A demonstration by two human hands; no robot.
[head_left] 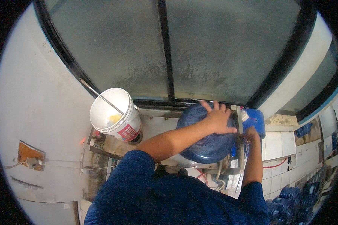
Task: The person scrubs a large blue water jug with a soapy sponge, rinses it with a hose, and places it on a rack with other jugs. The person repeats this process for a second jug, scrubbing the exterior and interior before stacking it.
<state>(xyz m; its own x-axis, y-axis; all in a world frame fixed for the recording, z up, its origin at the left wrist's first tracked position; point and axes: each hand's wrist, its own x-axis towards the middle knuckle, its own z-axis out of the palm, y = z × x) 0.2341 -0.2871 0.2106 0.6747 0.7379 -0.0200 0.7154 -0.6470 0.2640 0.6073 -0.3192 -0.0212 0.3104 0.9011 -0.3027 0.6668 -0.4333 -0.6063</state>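
A large round blue water jug (202,144) stands on a metal-topped stand (154,125), its broad round face turned up. My left hand (218,119) lies on top of the jug with its fingers spread, my forearm crossing over it. Past the jug's right side, my right hand (252,134) is lowered beside a blue rounded container (256,118). Its fingers look curled, and what they hold, if anything, is hidden. A small pale piece (245,115) sits at the container's near-left edge.
On the stand's left is a white bucket (110,108) with a metal rod (101,96) and something yellow inside. Frosted dark-framed glass panels (221,48) rise behind. Pipes and a red cable (202,176) run below. Several blue jugs (293,200) are at lower right.
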